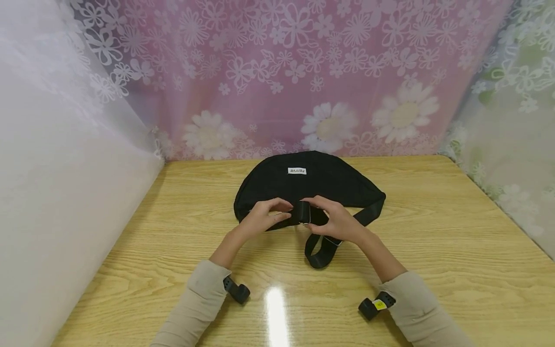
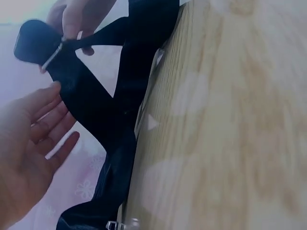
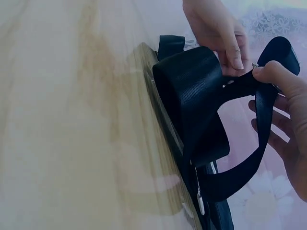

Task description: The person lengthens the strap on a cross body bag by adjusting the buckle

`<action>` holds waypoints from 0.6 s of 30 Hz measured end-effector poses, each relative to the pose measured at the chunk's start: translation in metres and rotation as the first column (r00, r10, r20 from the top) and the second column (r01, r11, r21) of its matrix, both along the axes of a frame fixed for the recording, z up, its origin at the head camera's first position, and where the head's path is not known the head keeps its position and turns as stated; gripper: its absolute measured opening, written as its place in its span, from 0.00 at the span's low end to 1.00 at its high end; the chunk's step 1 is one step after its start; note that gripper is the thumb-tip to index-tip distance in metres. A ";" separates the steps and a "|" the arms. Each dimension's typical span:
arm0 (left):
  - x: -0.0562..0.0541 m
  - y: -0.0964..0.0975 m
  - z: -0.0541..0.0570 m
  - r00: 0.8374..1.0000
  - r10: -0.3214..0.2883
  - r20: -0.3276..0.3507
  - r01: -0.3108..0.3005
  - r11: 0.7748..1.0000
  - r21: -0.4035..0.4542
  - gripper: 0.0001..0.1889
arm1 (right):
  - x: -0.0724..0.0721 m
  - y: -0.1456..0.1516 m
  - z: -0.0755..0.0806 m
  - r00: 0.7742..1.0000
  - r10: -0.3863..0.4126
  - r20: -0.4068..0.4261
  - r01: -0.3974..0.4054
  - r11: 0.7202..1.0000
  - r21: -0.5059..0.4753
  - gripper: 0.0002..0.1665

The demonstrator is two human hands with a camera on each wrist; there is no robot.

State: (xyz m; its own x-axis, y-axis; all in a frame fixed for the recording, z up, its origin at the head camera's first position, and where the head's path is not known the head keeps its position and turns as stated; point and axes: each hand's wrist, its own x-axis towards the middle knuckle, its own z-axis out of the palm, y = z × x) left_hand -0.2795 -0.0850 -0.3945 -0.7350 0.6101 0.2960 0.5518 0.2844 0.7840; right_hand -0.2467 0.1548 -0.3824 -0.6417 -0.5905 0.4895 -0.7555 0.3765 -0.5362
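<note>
A black waist bag [image 1: 310, 178] with a white label lies on the table, its black strap [image 1: 320, 258] looping out in front. My right hand [image 1: 336, 222] pinches the strap by a metal buckle [image 3: 255, 66], thumb on top, and a short fold of webbing stands up past it. My left hand [image 1: 265, 215] is just left of that fold, thumb and fingers apart. In the left wrist view, a fingertip of the left hand [image 2: 31, 143] is right at the strap's edge [image 2: 79, 96]. Lower down, the webbing runs back toward the bag.
The wooden table [image 1: 173, 260] reaches a pink floral curtain [image 1: 277, 86] at the back. A pale sheet [image 1: 65, 144] hangs along the left side and a flowered one [image 1: 516, 120] along the right. Black wrist devices [image 1: 237, 291] sit at both cuffs.
</note>
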 end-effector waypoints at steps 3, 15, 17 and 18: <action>-0.002 -0.003 -0.003 0.998 0.050 0.037 -0.049 0.998 -0.037 0.10 | 0.000 0.002 0.000 0.999 -0.017 0.032 0.018 0.999 -0.027 0.32; -0.004 -0.005 -0.001 0.998 0.065 0.023 -0.065 0.998 -0.005 0.07 | 0.014 -0.002 0.022 0.998 -0.025 0.058 0.030 0.997 -0.074 0.29; -0.004 -0.005 0.000 0.997 0.070 0.021 -0.070 0.998 -0.008 0.07 | 0.018 -0.004 0.028 0.999 -0.017 0.041 0.020 0.997 -0.079 0.28; -0.004 -0.006 0.000 0.997 0.073 0.017 -0.072 0.997 -0.009 0.07 | 0.018 -0.004 0.029 0.999 -0.014 0.034 0.017 0.996 -0.083 0.27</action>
State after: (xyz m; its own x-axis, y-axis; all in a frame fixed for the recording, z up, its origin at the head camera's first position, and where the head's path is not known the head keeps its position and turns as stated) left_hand -0.2835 -0.0905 -0.3944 -0.7824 0.5575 0.2776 0.5157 0.3299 0.7907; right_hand -0.2287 0.1511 -0.3538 -0.6674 -0.5380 0.5149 -0.7309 0.3410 -0.5912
